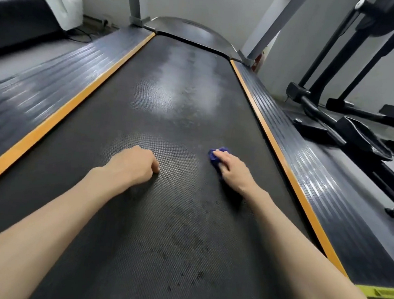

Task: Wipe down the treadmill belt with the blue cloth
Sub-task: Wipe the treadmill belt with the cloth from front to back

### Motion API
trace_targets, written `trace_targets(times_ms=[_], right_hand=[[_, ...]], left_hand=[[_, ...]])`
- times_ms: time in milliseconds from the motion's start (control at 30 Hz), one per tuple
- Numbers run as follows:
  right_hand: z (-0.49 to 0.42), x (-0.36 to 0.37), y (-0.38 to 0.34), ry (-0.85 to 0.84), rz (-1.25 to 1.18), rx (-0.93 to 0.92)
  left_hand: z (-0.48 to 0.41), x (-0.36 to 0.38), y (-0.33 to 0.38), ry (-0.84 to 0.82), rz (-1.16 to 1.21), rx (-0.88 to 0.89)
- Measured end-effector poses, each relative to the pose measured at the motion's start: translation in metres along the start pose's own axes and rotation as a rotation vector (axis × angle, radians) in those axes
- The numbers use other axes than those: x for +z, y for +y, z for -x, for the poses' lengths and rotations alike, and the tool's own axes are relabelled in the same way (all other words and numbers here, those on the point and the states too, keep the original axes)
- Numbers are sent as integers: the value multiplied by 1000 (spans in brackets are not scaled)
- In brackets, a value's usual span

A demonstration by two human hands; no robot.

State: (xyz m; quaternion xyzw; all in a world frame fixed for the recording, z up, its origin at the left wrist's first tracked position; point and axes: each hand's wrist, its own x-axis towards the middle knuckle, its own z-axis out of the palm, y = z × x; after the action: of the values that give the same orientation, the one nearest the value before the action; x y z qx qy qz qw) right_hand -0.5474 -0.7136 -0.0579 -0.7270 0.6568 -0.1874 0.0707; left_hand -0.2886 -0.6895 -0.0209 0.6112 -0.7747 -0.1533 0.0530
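Right hand [232,171] clutches the bunched blue cloth [217,154] against the treadmill belt [172,230], right of centre frame; left hand [134,165], fingers curled and empty, rests on the belt at centre. Dark specks at lower centre suggest much wiping remains. Orange strips [275,142] bound both sides, with open belt toward the upper frame.

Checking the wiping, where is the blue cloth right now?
Head view: the blue cloth is bunched under the right hand on the belt, right of its middle.
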Motion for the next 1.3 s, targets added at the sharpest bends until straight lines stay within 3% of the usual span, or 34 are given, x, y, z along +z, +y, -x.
trace_targets(times_ms=[67, 133, 200, 300, 333, 400, 500, 567, 633, 733, 800, 833, 967, 1033, 1100, 1200, 1233, 1300], right_hand=[[22, 15, -27, -140, -60, -348], [20, 10, -26, -190, -83, -438], [-5, -4, 0, -118, -64, -207], [-39, -15, 35, -9, 51, 355], [-45, -12, 29, 30, 106, 387], [-46, 4, -8, 46, 77, 196], [-20, 30, -73, -148, -24, -312], [-18, 32, -76, -215, -52, -484], [-34, 19, -49, -189, -25, -328], [-55, -5, 3, -39, 45, 220], [-53, -2, 1, 34, 123, 351], [-50, 5, -14, 37, 114, 279], [-22, 39, -85, -138, -12, -387], [-18, 37, -89, -210, -52, -534], [-30, 28, -70, -182, -30, -373], [-54, 22, -43, -17, 21, 158], [-55, 24, -50, 18, 77, 221], [-50, 37, -85, 12, 104, 82]], left_hand=[[0, -3, -1, -20, 3, -7], [0, -5, -4, -35, 0, -6], [0, -5, -4, -46, 1, 14], [-1, -2, -7, -66, -17, 40], [-3, -2, -7, -65, -20, 38], [-5, -3, -5, -74, -26, 28], [-8, -7, -2, -60, -47, 7], [-8, -9, -3, -51, -44, 9], [-6, -8, -5, -59, -21, 22], [-3, -3, -12, -81, 20, 33], [-3, -1, -15, -102, 22, 57], [-3, 0, -15, -112, 28, 71], [-3, -6, -23, -152, 87, 102], [1, -10, -26, -159, 74, 130], [7, -14, -29, -158, 99, 157], [17, -17, -41, -123, 83, 96], [20, -19, -47, -61, 47, 29], [26, -24, -60, 116, -57, -128]])
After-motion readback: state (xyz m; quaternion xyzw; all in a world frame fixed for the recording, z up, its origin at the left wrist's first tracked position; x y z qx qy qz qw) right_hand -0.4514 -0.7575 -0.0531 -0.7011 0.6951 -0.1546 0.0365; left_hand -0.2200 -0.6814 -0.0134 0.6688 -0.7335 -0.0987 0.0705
